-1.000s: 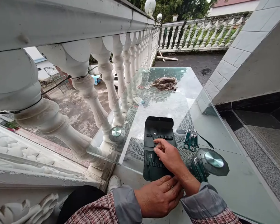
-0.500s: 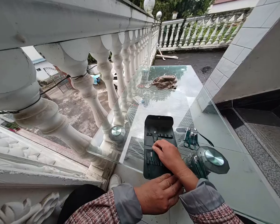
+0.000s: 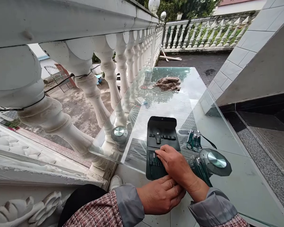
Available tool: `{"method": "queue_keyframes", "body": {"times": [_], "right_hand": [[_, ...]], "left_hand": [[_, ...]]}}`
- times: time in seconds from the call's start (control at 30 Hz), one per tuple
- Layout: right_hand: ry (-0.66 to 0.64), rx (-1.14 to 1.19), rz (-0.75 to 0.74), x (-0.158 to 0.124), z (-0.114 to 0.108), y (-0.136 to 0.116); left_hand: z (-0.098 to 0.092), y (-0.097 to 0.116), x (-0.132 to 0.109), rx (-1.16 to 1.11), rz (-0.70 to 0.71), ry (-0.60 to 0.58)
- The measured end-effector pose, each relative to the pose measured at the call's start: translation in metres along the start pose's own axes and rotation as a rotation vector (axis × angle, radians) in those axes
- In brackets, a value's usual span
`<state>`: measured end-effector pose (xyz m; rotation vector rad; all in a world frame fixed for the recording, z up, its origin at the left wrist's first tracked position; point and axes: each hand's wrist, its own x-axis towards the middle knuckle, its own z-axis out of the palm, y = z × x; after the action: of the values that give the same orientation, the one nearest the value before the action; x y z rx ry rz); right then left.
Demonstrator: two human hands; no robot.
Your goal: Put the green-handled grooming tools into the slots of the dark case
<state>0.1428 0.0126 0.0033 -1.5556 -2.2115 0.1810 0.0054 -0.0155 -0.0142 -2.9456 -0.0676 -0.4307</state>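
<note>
A black tool case (image 3: pixel 164 129) lies unfolded on the glass table (image 3: pixel 180 104), with small metal tools held in elastic loops. My right hand (image 3: pixel 177 165) rests on the case's lower half, its fingertips pinched at a small tool in the lower row of loops (image 3: pixel 153 157). My left hand (image 3: pixel 161 195) lies flat under my right wrist and holds down the near end of the case. Just right of the case sit green-handled scissors and clippers (image 3: pixel 194 142) with a thin dark tool beside them.
A round metal cap (image 3: pixel 215 160) stands at the table's near right corner and another round metal cap (image 3: pixel 119 132) at the near left. A crumpled brown cloth (image 3: pixel 168 83) lies at the far end. A white balustrade (image 3: pixel 92 91) runs close along the left; a tiled wall (image 3: pixel 251 41) rises on the right.
My right hand slid from the case's middle row of loops toward me to the lower row. My left hand stayed on the near end of the case.
</note>
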Motion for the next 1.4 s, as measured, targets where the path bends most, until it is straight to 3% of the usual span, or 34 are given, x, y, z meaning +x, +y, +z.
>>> {"method": "queue_keyframes", "body": {"times": [0.13,0.23,0.37,0.43,0.53,0.7,0.87,1.07,1.4], "right_hand": [[0.024,0.036,0.005,-0.002,-0.005,0.003],[0.179,0.127,0.077,-0.004,-0.026,0.019],[0.406,0.148,0.382,-0.020,-0.065,0.054],[0.416,0.133,0.543,-0.032,-0.077,0.070],[0.290,0.094,0.634,-0.051,-0.079,0.081],[0.062,-0.039,0.618,-0.067,-0.077,0.083],[0.050,-0.138,0.715,-0.069,-0.083,0.087],[-0.106,0.037,0.600,-0.065,-0.073,0.075],[-0.194,-0.088,0.667,-0.067,-0.074,0.079]], "left_hand": [[-0.003,0.000,0.000,0.033,0.004,-0.010],[-0.007,0.001,-0.002,0.082,-0.005,-0.032],[-0.005,0.003,-0.004,0.118,-0.011,-0.047],[-0.003,0.003,-0.004,0.117,-0.010,-0.048],[-0.001,0.003,-0.003,0.110,-0.007,-0.047],[-0.001,0.002,0.000,0.126,-0.009,-0.041],[0.000,0.001,0.001,0.128,0.009,-0.037],[0.002,0.000,0.002,0.116,0.013,-0.032],[0.005,0.001,0.002,0.126,0.014,-0.028]]}}
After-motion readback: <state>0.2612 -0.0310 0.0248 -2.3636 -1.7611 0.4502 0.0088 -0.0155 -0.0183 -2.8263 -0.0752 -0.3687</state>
